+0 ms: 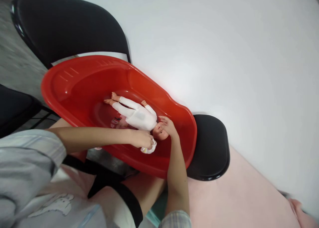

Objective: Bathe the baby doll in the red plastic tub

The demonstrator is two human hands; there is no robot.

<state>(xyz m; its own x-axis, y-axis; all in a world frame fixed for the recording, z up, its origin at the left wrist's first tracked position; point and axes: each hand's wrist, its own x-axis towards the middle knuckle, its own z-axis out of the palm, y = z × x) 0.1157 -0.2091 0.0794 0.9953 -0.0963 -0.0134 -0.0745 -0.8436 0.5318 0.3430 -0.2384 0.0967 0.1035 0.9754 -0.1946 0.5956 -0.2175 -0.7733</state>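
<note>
Looking down at a red plastic tub (74, 85) perched across two black chairs (62, 25), wall behind all white. Inside the tub, a baby doll (137, 116) in a white suit, lying flat, legs toward the far end, head at the near side. Left hand (142, 139) down by the doll's head, fingers closed on a small white cloth (149, 150) with a bit of yellow on it. Right hand (169, 125) resting on the doll's head from the other side, touching the face. Both forearms reaching in over the near rim. Pinkish floor off to the right, grey sleeve bottom left.
</note>
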